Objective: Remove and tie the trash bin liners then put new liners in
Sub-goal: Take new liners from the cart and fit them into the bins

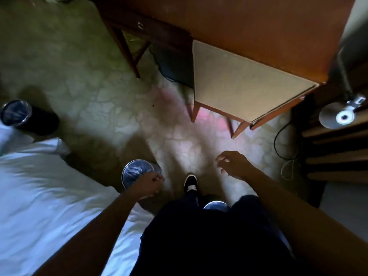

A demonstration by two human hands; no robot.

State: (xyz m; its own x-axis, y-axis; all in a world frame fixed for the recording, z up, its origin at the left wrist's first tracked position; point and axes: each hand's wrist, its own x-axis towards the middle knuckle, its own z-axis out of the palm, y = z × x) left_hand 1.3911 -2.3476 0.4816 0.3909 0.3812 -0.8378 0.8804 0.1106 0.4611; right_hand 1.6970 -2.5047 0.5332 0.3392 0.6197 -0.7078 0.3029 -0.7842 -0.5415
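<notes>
Trash bin liner of thin, shiny plastic (133, 173) sits inside the small round bin with the silver rim (123, 175), right under the left hand (150, 185). That hand hangs over the near edge of the bin with its fingers curled in. It is blurry, so I cannot tell if it has a pinch of the liner or nothing at all. The left arm reaches down and forward, close to the side of the white bed (39, 196).

The right hand (234, 165) is out in front over the pale patterned carpet (89, 86). Its fingers are loose and a little bent, and it holds nothing. The right arm is stretched long and nearly straight.

I think this is the start of the job for this bin: taking the old liner out. The next move needs fingers to catch the liner's edge at the rim and lift it up, and the free hand may need to keep the bin from tipping.

One black shoe (191, 183) stands between the two hands. A second silver-rimmed bin (216, 206) peeks out by the legs, mostly hidden. A third, a tall black bin (39, 121) with a dark liner, stands well apart on the left by the bed. Farther off are a wooden stool with a tan seat (245, 80) and a brown wooden table (258, 26).
</notes>
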